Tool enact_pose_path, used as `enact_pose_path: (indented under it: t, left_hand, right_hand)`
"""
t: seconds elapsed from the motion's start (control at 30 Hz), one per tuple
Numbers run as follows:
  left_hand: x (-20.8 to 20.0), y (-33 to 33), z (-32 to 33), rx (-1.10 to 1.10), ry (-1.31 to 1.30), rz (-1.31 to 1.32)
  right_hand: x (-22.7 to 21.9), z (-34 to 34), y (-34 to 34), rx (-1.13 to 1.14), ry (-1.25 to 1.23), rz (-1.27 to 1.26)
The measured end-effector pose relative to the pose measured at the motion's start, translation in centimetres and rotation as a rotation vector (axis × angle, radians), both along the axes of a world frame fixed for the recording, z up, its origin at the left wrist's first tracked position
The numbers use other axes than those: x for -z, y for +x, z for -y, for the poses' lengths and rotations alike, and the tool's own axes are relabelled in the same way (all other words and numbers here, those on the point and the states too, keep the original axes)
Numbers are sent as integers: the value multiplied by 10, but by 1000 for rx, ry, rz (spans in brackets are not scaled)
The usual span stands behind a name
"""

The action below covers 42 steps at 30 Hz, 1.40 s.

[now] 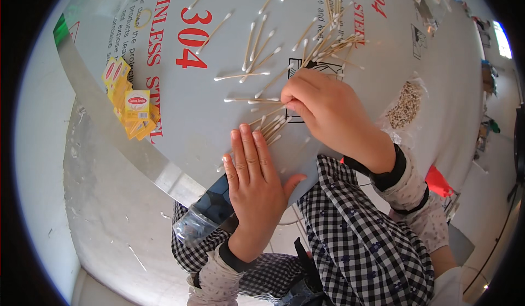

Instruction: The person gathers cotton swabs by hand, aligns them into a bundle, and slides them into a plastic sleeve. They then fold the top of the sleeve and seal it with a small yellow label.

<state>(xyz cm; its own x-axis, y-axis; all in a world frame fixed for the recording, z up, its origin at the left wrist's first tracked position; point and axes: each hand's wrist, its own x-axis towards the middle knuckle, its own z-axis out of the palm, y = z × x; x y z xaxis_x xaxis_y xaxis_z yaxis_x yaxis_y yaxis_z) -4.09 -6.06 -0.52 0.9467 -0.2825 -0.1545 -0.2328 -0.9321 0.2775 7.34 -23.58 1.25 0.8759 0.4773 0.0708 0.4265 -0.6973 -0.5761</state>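
There were two hands over the grey tabletop [229, 109]. The left hand [254, 180] lay flat near the front edge, palm down. Its fingers [249, 147] were straight and pressed close together, and the thumb stuck out to the side. The right hand [322, 109] was curled just above it. Its fingers [292, 99] were bent and pinched together at the tips on a small bunch of cotton swabs [270, 125].

That bunch had about six or seven thin wooden sticks with white tips. It lay on the tabletop between the two hands, just past the tips of the left fingers and right under the right fingers. I could not tell if the left fingers touched it.

Many more loose swabs [257, 49] were spread over the tabletop farther away, more than twenty, too many to count well. A thicker pile of swabs [333, 41] lay behind the right hand.

A heap of small yellow packets [131, 106] sat at the left edge of the tabletop, well apart from both hands. There were about six, but they were stacked up, so I was not sure. One clear bag of small brownish bits [406, 105] lay to the right, near the right wrist.
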Motion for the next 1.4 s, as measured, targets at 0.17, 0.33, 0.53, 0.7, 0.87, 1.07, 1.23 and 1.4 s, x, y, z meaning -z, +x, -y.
enact_pose_path:
  t: [0.17,0.33,0.53,0.7,0.87,1.07,1.23,1.4]
  left_hand:
    - [5,-6,-3,47,28,27]
    - [6,0,-1,19,-16,42]
    - [-11,12,-18,-147,-243,59]
    - [-30,28,-52,-400,-961,-67]
    - [-16,16,-35,-808,-1342,120]
    - [-5,23,-5,-697,-1469,123]
    - [-7,33,-1,-633,-1454,146]
    - [-8,56,-10,-571,-1380,152]
  right_hand:
    - [2,-12,10,-53,57,91]
    - [6,-21,7,-233,57,166]
    - [-30,5,-10,-178,132,-41]
    - [-21,24,-44,-309,-39,-206]
    - [1,5,-34,-293,32,0]
    - [5,-13,-22,-215,186,24]
    - [3,-20,-10,-21,347,67]
    - [2,-20,26,-13,156,265]
